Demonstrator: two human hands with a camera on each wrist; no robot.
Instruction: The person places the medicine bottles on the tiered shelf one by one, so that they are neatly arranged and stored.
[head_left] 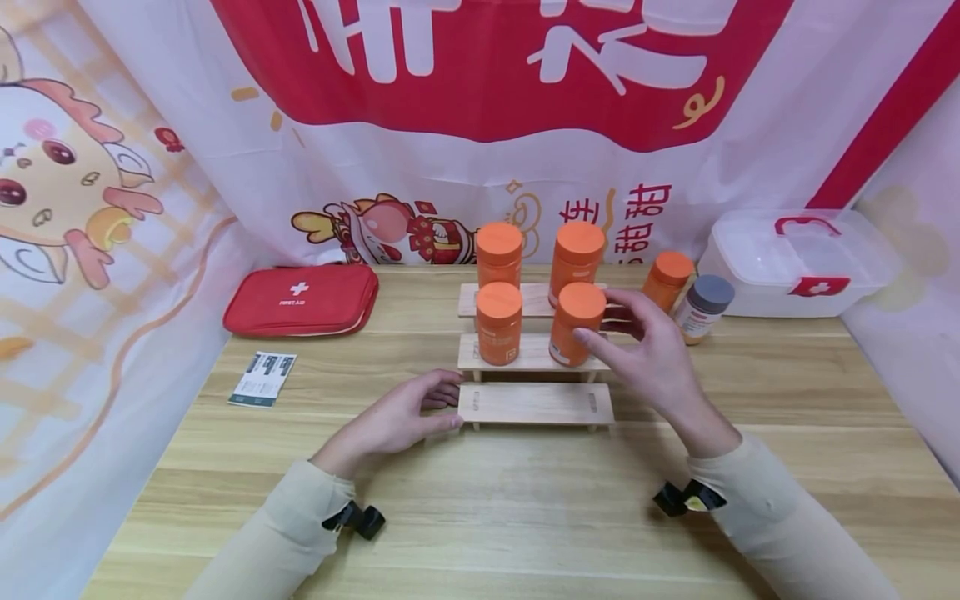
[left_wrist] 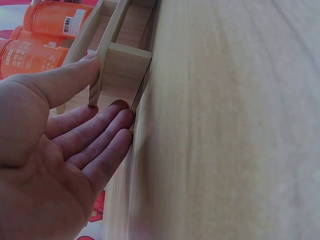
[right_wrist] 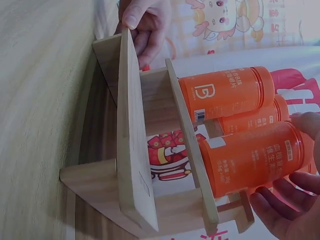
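My right hand (head_left: 648, 350) holds an orange bottle (head_left: 577, 321) upright at the right end of the stand's middle step, its thumb on the near side and fingers on the right. In the right wrist view the thumb lies near the lid of this bottle (right_wrist: 255, 160). Beside it on the same step stands another orange bottle (head_left: 498, 325); two more orange bottles (head_left: 499, 250) are on the back step. My left hand (head_left: 405, 408) holds the left end of the low front step of the wooden stand (head_left: 536, 404), thumb and forefinger at its opposite edges, other fingers extended.
Right of the stand are an orange bottle (head_left: 666, 283) and a grey-capped bottle (head_left: 703, 308), beside a clear first-aid box (head_left: 780, 267) with a red handle. A red first-aid pouch (head_left: 300, 300) and a printed card (head_left: 262, 379) lie at the left. Printed cloth hangs behind.
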